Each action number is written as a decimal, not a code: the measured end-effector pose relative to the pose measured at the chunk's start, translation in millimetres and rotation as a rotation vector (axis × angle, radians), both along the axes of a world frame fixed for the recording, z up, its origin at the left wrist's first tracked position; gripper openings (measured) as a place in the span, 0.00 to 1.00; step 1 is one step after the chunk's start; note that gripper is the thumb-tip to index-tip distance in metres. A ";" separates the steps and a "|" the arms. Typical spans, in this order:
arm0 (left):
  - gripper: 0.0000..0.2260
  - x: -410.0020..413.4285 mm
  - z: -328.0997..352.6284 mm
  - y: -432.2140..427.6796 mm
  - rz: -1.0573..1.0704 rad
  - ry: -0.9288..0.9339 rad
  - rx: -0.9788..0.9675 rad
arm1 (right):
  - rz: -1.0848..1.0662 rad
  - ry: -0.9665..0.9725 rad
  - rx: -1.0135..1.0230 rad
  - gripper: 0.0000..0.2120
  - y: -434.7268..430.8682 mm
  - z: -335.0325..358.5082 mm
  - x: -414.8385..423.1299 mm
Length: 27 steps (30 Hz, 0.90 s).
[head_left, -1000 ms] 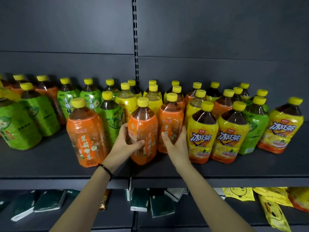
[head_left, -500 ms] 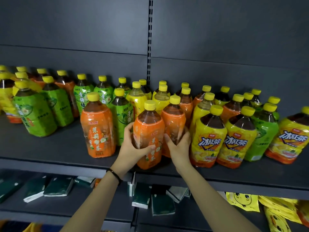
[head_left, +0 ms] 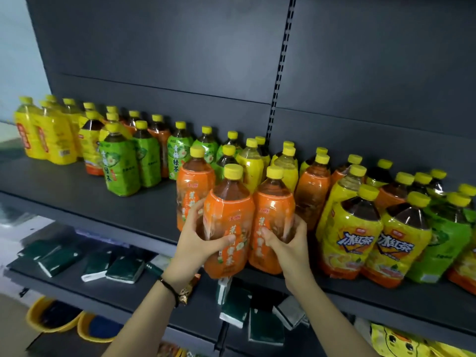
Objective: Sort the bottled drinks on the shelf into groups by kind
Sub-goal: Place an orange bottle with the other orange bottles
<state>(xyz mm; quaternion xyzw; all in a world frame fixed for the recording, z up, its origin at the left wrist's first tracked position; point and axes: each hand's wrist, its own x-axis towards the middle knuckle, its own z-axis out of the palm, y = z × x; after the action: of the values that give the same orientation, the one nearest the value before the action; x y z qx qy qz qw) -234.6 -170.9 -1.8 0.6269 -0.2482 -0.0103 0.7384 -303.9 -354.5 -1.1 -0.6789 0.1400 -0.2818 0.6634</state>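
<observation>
Two orange bottles are being held, one per hand. Left hand (head_left: 198,240) is curling fingers and thumb round the front orange (head_left: 228,215), whose base is overhanging the shelf (head_left: 77,191) lip; whether it is touching cannot be told. Right hand (head_left: 288,243) is gripping the second orange (head_left: 274,210) low on its body, and this bottle is touching the first at its 3 o'clock. Both long axes are running near upright, caps at 12 o'clock. Third orange (head_left: 193,181) is standing just behind, at 12 o'clock from the left hand, the nearer hand. Greens (head_left: 119,171) are grouping at 10 o'clock, well apart. Yellows (head_left: 350,233) are crowding at 3 o'clock. Judgement: the pair is probably heading leftward to join the third orange, with the left hand leading.
</observation>
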 end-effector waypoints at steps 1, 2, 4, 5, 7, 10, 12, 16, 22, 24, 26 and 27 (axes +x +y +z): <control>0.40 4.4 1.8 13.3 0.005 -0.003 -0.004 | 0.022 -0.004 0.004 0.35 10.9 1.2 1.7; 0.39 9.0 4.1 26.4 0.009 -0.011 -0.005 | 0.042 -0.011 0.009 0.35 22.0 3.1 3.4; 0.38 20.8 9.5 53.8 0.017 -0.013 -0.020 | 0.070 -0.040 0.009 0.34 47.7 8.4 8.6; 0.37 27.7 11.6 69.1 0.018 -0.010 -0.032 | 0.081 -0.051 0.013 0.33 63.3 11.1 11.7; 0.38 43.8 14.6 101.7 0.032 -0.006 -0.044 | 0.095 -0.072 0.032 0.35 95.7 14.8 21.0; 0.40 69.6 15.6 151.4 0.063 0.006 -0.040 | 0.108 -0.093 0.065 0.36 145.6 18.6 40.1; 0.41 87.3 17.4 182.8 0.076 0.009 -0.038 | 0.122 -0.114 0.079 0.37 179.0 21.3 57.1; 0.39 118.8 18.8 236.2 0.074 0.002 -0.016 | 0.119 -0.131 0.073 0.37 235.1 20.5 92.7; 0.38 168.9 9.1 291.1 0.130 0.040 -0.020 | 0.065 -0.080 0.051 0.31 269.7 3.7 144.1; 0.38 188.0 6.7 301.9 0.156 0.044 -0.021 | 0.044 -0.068 0.025 0.32 271.5 -2.1 161.8; 0.38 207.7 3.5 308.2 0.176 0.038 -0.024 | 0.029 -0.056 0.015 0.32 270.3 -7.0 179.2; 0.38 217.2 1.9 309.6 0.185 0.038 -0.029 | 0.025 -0.055 0.012 0.32 269.0 -9.1 188.1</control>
<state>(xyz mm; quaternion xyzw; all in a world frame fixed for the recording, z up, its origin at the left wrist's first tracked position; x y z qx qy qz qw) -17.4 138.6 0.1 0.6361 -0.1755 0.0498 0.7498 -115.8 -85.4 -10.2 -0.6686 0.1149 -0.2915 0.6744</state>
